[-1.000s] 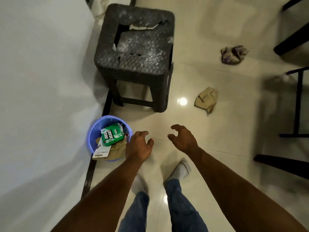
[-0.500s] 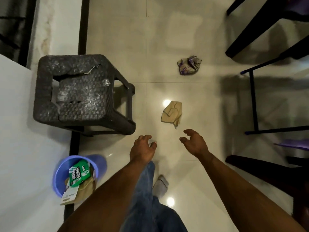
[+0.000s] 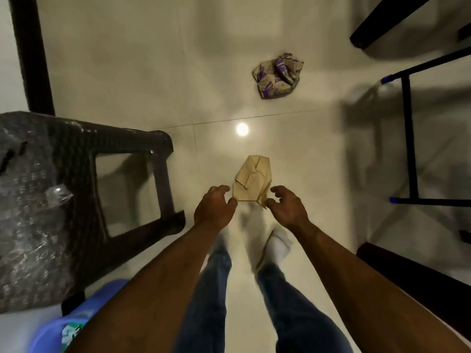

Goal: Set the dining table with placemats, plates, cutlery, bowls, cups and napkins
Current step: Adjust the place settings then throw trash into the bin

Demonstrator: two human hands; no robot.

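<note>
A crumpled brown paper piece (image 3: 252, 179) lies on the pale tiled floor just ahead of my feet. My left hand (image 3: 215, 207) hovers at its left near edge, fingers loosely curled, holding nothing. My right hand (image 3: 286, 206) hovers at its right near edge, fingers also loosely curled and empty. Both hands are above the floor; whether they touch the paper is unclear. Farther ahead lies a crumpled purple-and-tan paper wad (image 3: 277, 75). No tableware is in view.
A dark woven plastic stool (image 3: 76, 200) stands at the left. A blue bucket (image 3: 51, 332) with a green packet sits at the bottom left. Dark chair legs (image 3: 410, 138) and furniture (image 3: 407, 278) stand at the right.
I have stepped forward; the stool and bucket slid back to the left and the brown paper now lies right between my hands.
</note>
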